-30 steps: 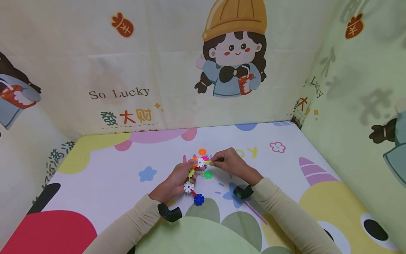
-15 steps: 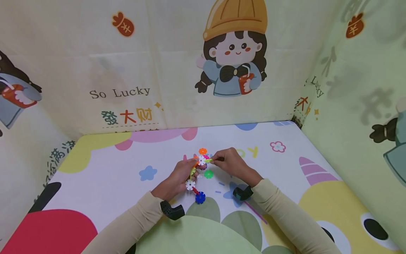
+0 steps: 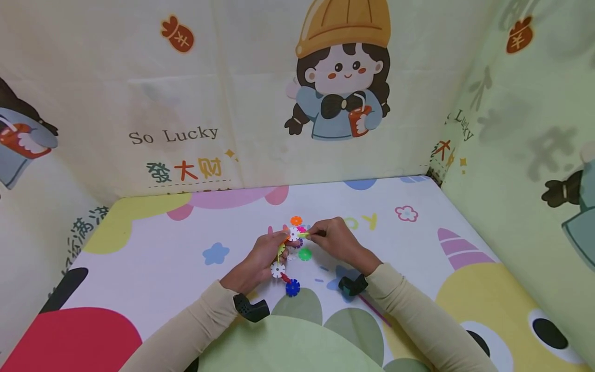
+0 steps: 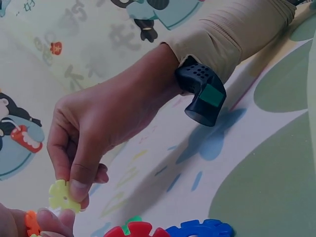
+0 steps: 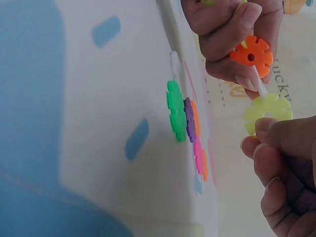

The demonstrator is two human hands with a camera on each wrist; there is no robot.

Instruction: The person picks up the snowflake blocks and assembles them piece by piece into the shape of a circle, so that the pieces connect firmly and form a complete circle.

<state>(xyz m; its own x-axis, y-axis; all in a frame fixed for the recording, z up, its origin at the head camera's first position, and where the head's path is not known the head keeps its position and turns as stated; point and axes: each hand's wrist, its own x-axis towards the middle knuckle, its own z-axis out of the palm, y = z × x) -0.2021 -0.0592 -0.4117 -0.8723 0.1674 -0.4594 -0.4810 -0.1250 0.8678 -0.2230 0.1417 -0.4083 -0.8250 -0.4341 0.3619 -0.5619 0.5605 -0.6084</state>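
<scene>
My left hand [image 3: 260, 258] holds a chain of notched plastic snowflake discs. Its fingers are around an orange disc [image 5: 252, 57], which has a white disc [image 3: 294, 234] slotted to it. From the hand hang another white disc [image 3: 277, 269], a red disc [image 4: 136, 230] and a blue disc [image 3: 293, 288]. Between thumb and forefinger, my right hand [image 3: 338, 240] pinches a light yellow disc [image 5: 269, 107]. Its edge meets the white disc's edge; how deep the slots engage is not plain. Part of the chain is hidden behind the left fingers.
Loose discs lie on the patterned tabletop beyond the hands: a green one [image 3: 304, 254], an orange one [image 3: 296, 220], a pink one [image 5: 198, 157], a purple one [image 5: 189, 120] and a clear one [image 5: 175, 64]. A printed cloth wall [image 3: 251, 103] stands behind the table.
The left hand and its hanging chain have risen slightly in the head view. The right hand keeps its pinch on the yellow disc at the white one, nearly still.
</scene>
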